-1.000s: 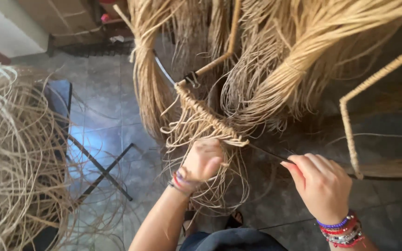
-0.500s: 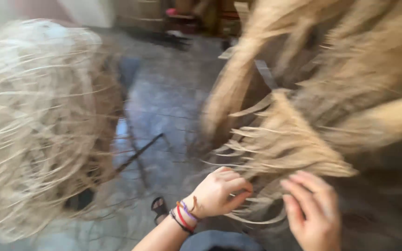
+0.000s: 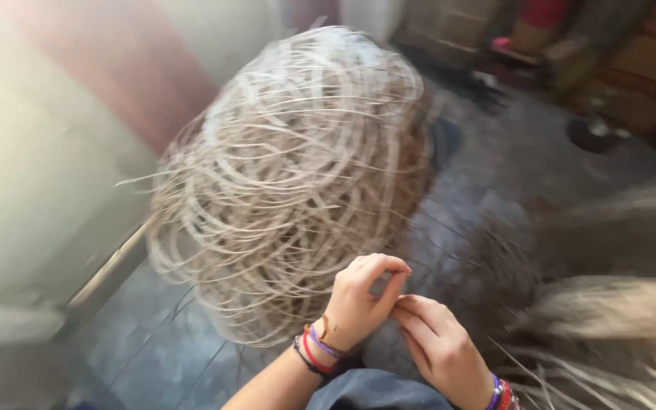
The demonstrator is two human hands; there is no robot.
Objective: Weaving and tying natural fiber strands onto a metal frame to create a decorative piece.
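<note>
Both hands are seen low in the head view, brought together above a grey floor (image 3: 153, 342). The left hand (image 3: 362, 300) is raised with its fingers curled and pressed together at the tips; the right hand (image 3: 438, 345) lies just beside and below it, its fingers extended toward the left fingertips so that the two sets of fingertips touch. Whether a thin strand is pinched between them cannot be told, as the picture is blurred there. Coloured bracelets (image 3: 314, 351) are worn on the left wrist, and further ones are seen on the right wrist at the lower edge.

A large loose tangle of pale cane strips (image 3: 290, 175) is found directly behind the hands, occupying the middle of the view and standing on the floor; the left hand is near its lower edge, though contact cannot be confirmed. A bundle of straw-coloured fibres (image 3: 616, 319) is noted to the right, blurred. A pale wall (image 3: 32, 152) is recorded on the left.
</note>
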